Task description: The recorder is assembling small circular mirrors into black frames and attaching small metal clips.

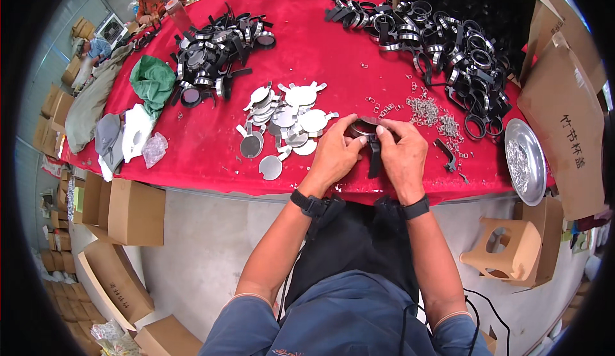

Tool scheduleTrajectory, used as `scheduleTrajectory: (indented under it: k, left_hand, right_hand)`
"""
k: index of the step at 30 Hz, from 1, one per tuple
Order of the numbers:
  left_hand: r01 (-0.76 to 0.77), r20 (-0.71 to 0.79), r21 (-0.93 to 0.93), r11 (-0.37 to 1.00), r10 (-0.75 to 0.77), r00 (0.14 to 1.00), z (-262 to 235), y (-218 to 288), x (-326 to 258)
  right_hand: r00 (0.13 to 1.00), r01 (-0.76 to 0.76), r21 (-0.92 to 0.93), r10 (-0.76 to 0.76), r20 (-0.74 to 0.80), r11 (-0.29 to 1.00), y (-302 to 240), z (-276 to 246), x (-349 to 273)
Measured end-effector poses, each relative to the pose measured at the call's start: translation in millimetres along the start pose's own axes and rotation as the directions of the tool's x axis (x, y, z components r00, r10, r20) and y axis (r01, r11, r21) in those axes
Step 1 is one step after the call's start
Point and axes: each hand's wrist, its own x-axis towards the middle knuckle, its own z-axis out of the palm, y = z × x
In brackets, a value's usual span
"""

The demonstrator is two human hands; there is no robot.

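Near the front edge of the red cloth, both my hands are closed on one black ring with a handle (pixel 375 157); its handle hangs down toward me. My left hand (pixel 337 153) grips the ring's left side, thumb and fingers pinching the rim. My right hand (pixel 405 156) pinches it from the right with the thumb on top. Just left of my left hand lies a heap of flat silver discs with tabs (pixel 314 120). Small metal clips (pixel 424 109) are scattered beyond my right hand. A loose black handle piece (pixel 445 155) lies to the right of that hand.
Black rings with handles (pixel 474 58) form a large pile at far right; another pile (pixel 204 58) stands at far left. A metal tray (pixel 525 162) sits at the right edge beside cardboard (pixel 564 125). Green cloth (pixel 152 84) lies left. A person (pixel 157 0) sits across the table.
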Motion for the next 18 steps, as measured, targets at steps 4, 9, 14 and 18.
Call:
scheduleTrajectory:
  k: [4,9,14,18]
  left_hand:
    - [-0.103,-0.111,-0.138,0.985,0.089,0.99,9,-6,-2]
    - [-0.058,-0.097,-0.116,0.992,0.047,0.994,10,1,-9]
    - [-0.138,-0.152,-0.075,0.988,0.125,0.98,12,-2,-12]
    - [-0.133,-0.187,-0.114,0.985,0.11,0.976,14,2,-14]
  right_hand:
    - [0.993,0.107,-0.145,-0.099,0.061,0.984,-12,0,-7]
    - [0.985,0.173,-0.241,-0.162,0.064,0.955,-12,-2,-8]
    - [0.976,0.217,-0.307,-0.2,0.085,0.927,-15,-1,-11]
    - [0.973,0.23,-0.335,-0.207,0.104,0.914,-16,-2,-11]
